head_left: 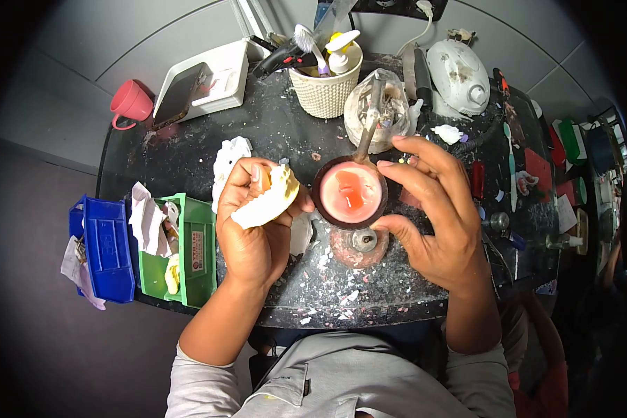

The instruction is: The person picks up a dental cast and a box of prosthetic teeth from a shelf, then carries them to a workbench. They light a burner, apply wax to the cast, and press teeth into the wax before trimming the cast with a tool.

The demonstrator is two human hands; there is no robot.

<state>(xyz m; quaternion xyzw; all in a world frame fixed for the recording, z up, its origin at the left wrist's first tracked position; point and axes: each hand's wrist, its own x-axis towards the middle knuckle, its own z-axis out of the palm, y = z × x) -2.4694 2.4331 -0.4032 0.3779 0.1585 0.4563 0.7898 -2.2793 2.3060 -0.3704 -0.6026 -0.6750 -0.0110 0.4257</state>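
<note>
My left hand (pixel 254 233) is closed on a whitish-yellow cast (pixel 270 198), held left of a round dark pan (pixel 318 202). Pink material with a glossy red-orange patch (pixel 354 189) fills the pan, and a metal handle runs up from its far rim. The thumb of my right hand (pixel 435 216) is at the pan's lower right edge, with the fingers curved apart above its right side; whether they grip the pan is unclear. Below the pan stands a small burner (pixel 363 240) with a metal top, its base partly hidden.
Blue (pixel 111 251) and green (pixel 200 254) bins with scraps sit at the left edge. Further back are a pink mug (pixel 131 102), a white tray (pixel 223 90) with a phone, a woven basket (pixel 325 94) and a plastic-lined container (pixel 359 118). Someone's arm (pixel 543 327) shows at lower right.
</note>
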